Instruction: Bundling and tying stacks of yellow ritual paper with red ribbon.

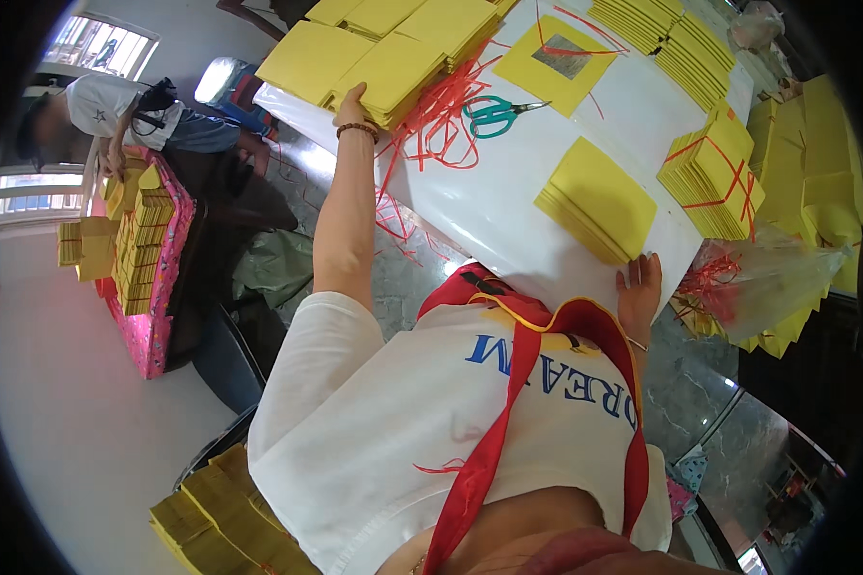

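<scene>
My left hand (352, 107) grips the near corner of a stack of flat yellow envelopes (393, 75) at the table's far left, among several such stacks. Part of its fingers is hidden at the stack's edge. My right hand (641, 287) lies at the near edge of the white table (489, 211), fingers apart, by the near corner of a smaller yellow envelope stack (596, 201). Between the hands, green-handled scissors (494, 116) lie beside a tangle of red plastic strips (436, 120). Farther back, a yellow sheet (527, 72) has a grey rectangle on it and a red strip across it.
A yellow bundle tied with red strip (710, 177) stands at the table's right. Rows of yellow stacks (676, 43) lie at the back right. A clear plastic bag (786, 278) hangs near the right edge. Another person (129, 110) works at a pink-covered table (153, 335) on the left.
</scene>
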`<state>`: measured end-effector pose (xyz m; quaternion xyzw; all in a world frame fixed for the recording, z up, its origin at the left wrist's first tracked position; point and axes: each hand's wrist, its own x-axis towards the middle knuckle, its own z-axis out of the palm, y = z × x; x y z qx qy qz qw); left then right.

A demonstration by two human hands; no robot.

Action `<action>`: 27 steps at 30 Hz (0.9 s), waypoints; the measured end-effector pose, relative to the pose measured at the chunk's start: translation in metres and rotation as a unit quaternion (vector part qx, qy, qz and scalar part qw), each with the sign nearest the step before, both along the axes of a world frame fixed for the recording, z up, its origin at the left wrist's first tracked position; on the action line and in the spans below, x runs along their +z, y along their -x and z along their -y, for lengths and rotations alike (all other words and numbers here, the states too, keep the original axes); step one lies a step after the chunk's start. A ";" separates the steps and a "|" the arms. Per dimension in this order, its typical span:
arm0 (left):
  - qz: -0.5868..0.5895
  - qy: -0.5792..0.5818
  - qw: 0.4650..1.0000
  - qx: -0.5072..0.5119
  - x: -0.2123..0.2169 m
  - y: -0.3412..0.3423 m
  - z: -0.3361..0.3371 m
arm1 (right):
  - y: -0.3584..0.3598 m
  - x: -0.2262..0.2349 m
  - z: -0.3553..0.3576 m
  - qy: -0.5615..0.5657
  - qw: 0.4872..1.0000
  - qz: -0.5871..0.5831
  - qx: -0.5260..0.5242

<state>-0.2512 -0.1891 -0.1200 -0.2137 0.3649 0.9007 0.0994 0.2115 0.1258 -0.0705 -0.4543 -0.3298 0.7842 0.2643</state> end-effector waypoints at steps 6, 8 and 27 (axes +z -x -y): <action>-0.162 0.078 0.983 0.048 0.028 -0.032 -0.012 | -0.002 -0.001 -0.001 0.003 1.000 0.007 -0.023; -0.261 0.124 0.955 0.073 0.064 -0.061 -0.014 | -0.002 0.010 -0.001 -0.041 0.998 0.015 -0.041; -0.395 0.161 0.790 -0.441 0.113 -0.206 -0.017 | 0.097 0.066 0.104 -0.407 0.832 -0.154 0.345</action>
